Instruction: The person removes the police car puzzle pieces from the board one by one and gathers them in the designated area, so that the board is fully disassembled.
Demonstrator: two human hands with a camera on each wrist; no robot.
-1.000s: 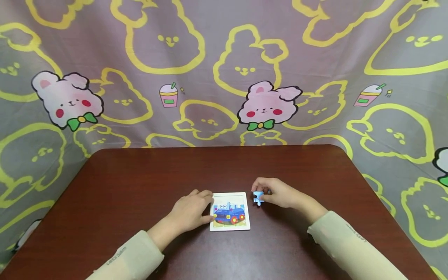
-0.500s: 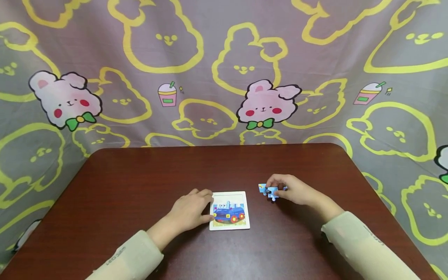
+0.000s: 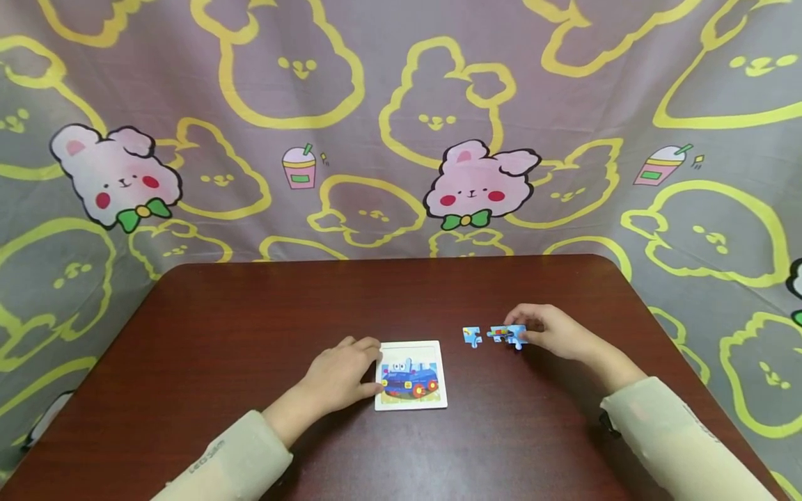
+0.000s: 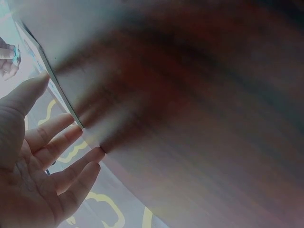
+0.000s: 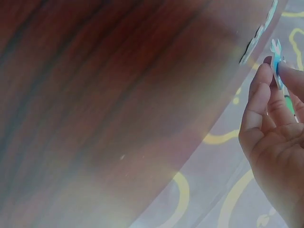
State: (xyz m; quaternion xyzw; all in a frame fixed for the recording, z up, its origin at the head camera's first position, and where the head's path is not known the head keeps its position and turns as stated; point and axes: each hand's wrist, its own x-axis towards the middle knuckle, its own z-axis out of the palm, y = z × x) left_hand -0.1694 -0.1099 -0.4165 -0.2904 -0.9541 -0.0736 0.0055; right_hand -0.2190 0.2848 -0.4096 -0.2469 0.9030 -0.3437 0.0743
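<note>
A small white-rimmed puzzle board [image 3: 410, 351] with a blue cartoon vehicle picture lies at the table's middle; its upper part is bare. Along its left edge rests my left hand [image 3: 338, 376], thumb and fingertips touching the rim, as the left wrist view also shows at the board's edge [image 4: 61, 97]. To the right, my right hand [image 3: 554, 336] pinches a light blue puzzle piece [image 3: 517, 335] between thumb and fingers; the right wrist view shows this piece [image 5: 276, 64] edge-on, above the tabletop. Partly behind it lies another piece [image 3: 496, 334].
A loose blue puzzle piece [image 3: 472, 336] lies between the board and my right hand. The dark reddish-brown table [image 3: 282, 306] has rounded far corners. A patterned cloth [image 3: 370, 83] with bunny drawings hangs behind and beside it.
My right hand has moved right and slightly away from the board, carrying the piece. Loose pieces it was covering now show. The left hand and board have stayed in place.
</note>
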